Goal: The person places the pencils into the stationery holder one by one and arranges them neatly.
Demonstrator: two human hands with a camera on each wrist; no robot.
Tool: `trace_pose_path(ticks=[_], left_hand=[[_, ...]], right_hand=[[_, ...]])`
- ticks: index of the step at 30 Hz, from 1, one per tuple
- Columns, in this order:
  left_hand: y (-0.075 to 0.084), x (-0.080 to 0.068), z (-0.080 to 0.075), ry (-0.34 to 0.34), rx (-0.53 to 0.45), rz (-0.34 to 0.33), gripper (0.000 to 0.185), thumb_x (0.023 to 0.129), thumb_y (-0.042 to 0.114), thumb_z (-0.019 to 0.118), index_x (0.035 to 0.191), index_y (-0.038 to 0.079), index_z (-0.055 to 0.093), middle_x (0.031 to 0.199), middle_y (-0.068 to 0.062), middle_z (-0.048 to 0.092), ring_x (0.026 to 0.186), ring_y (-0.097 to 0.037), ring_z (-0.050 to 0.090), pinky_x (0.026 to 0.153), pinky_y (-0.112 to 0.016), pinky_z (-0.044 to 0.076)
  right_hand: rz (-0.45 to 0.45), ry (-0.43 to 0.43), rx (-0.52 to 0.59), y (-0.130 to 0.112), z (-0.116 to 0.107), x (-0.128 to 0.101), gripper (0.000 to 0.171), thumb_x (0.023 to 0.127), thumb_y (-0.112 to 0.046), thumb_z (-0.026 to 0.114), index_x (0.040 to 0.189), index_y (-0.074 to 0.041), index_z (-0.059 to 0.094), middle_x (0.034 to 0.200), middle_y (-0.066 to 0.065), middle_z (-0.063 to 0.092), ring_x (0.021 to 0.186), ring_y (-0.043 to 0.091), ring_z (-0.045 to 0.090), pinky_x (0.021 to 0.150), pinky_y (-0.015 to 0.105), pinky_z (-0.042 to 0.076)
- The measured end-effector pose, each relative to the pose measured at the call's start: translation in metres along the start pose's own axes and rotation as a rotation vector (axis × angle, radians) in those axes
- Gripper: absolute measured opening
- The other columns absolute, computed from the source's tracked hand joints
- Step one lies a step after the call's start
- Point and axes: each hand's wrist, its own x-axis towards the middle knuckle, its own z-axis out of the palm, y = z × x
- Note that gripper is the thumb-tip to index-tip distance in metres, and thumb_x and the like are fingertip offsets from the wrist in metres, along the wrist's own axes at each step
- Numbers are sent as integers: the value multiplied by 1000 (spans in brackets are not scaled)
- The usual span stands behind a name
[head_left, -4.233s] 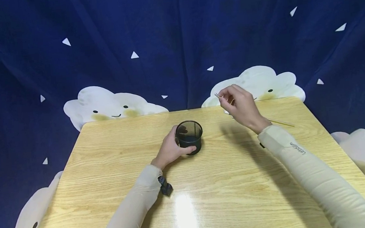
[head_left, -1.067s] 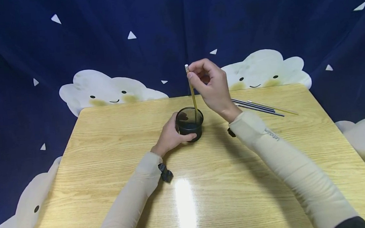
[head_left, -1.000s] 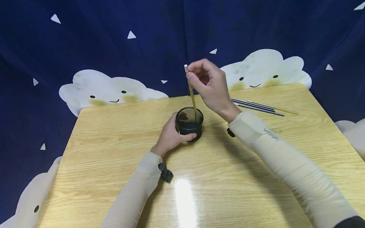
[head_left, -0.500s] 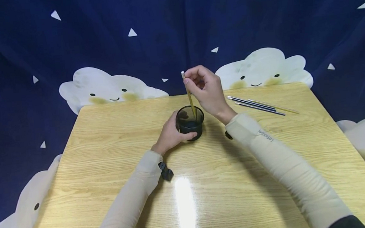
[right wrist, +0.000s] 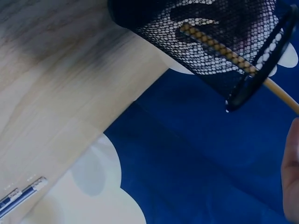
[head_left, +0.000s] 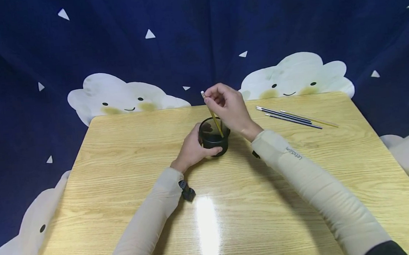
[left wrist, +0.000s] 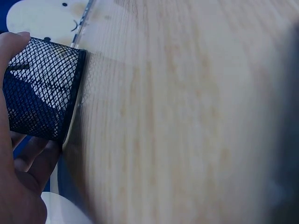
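The left hand (head_left: 191, 152) grips the black mesh cup (head_left: 213, 138), steadying it; the right hand (head_left: 229, 110) pinches a yellow pencil (head_left: 212, 113) slanting inside.

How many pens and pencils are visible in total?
4: one yellow pencil in the mesh cup, pinched by the right hand; three more lie together on the table, far right.

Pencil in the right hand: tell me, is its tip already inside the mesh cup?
Yes, the pencil shows through the mesh cup wall, its lower end inside, while the right hand pinches its top.
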Motion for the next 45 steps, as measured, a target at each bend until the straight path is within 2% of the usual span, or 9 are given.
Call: trace_pose_path(ticks=[3, 10, 20, 28, 34, 45], left_hand=[[-1, 0, 0, 2, -7, -5, 90, 68, 37, 94, 141, 11, 47, 126, -3, 61, 112, -18, 59, 95, -36, 48], [0, -1, 0, -5, -5, -20, 85, 69, 39, 93, 138, 16, 48, 125, -1, 62, 111, -20, 60, 94, -34, 48], [-1, -2, 0, 0, 0, -22, 82, 70, 36, 93, 135, 14, 48, 123, -2, 62, 110, -19, 60, 95, -33, 48], [0, -1, -1, -2, 5, -24, 83, 70, 36, 92, 135, 11, 48, 123, -3, 61, 109, -17, 59, 95, -34, 47], [-1, 0, -1, -5, 13, -24, 80, 71, 39, 91, 134, 16, 48, 123, -3, 60, 108, -16, 59, 96, -35, 47], [0, 2, 0, -32, 9, 11, 96, 74, 35, 90, 152, 21, 35, 140, 8, 51, 125, -15, 53, 104, -32, 43]], right_hand=[[14, -20, -18, 15, 2, 0, 8, 94, -1, 67, 99, 4, 67, 87, 13, 64, 71, 20, 56, 63, 23, 44], [30, -73, -66, 24, 3, -3, 6, 95, -9, 68, 98, -4, 68, 86, 4, 64, 72, 13, 58, 66, 25, 50], [-1, -145, -102, 30, 8, -8, 5, 96, -10, 66, 99, -6, 68, 87, 2, 64, 77, 12, 60, 68, 29, 52], [-3, -196, -156, 34, 10, -10, 6, 96, -10, 66, 100, -5, 67, 90, 2, 65, 80, 13, 60, 70, 26, 51], [-14, -227, -171, 35, 12, -11, 6, 97, -10, 66, 100, -6, 67, 91, 1, 65, 78, 12, 60, 69, 26, 50], [-46, -272, -234, 35, 21, -11, 7, 98, -15, 64, 98, -9, 68, 91, -2, 65, 76, 10, 59, 71, 26, 50]])
